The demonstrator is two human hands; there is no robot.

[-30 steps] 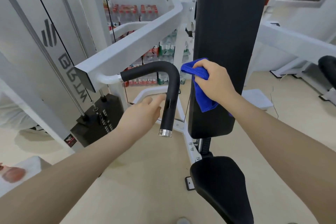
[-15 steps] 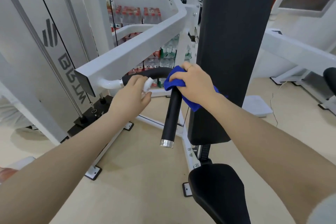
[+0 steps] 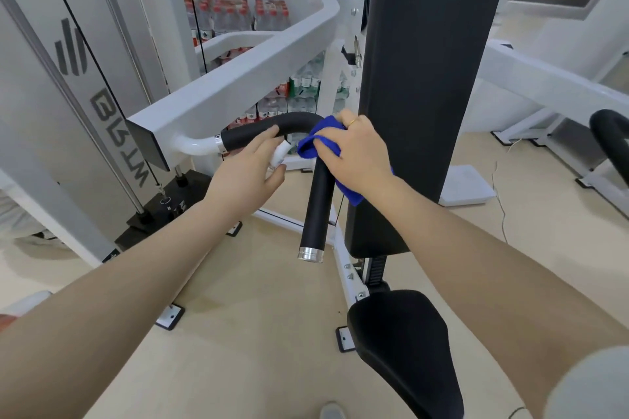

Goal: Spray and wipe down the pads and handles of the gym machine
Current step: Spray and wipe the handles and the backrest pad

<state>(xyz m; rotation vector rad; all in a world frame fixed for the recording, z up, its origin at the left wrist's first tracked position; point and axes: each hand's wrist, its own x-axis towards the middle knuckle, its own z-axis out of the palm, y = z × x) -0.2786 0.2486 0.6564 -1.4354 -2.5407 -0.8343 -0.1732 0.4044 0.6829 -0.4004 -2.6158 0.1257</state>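
Observation:
A black bent handle (image 3: 316, 211) hangs from the machine's white arm (image 3: 238, 85). My right hand (image 3: 357, 153) grips a blue cloth (image 3: 311, 146) wrapped round the handle just below its bend. My left hand (image 3: 241, 177) holds a small white spray bottle (image 3: 280, 154), mostly hidden in the palm, and its fingertips touch the handle's horizontal part. The tall black back pad (image 3: 425, 78) stands right behind my right hand. The black seat pad (image 3: 405, 343) is below it.
A weight stack (image 3: 170, 211) with cables stands at the left behind a grey frame. Packs of water bottles (image 3: 235, 17) are stacked at the back. A second black handle (image 3: 609, 136) and a white arm lie to the right. A white floor plate (image 3: 466, 187) sits beside the back pad.
My right hand carried the blue cloth from the back pad onto the handle's bend. My left hand rose from the handle's lower part to its horizontal part.

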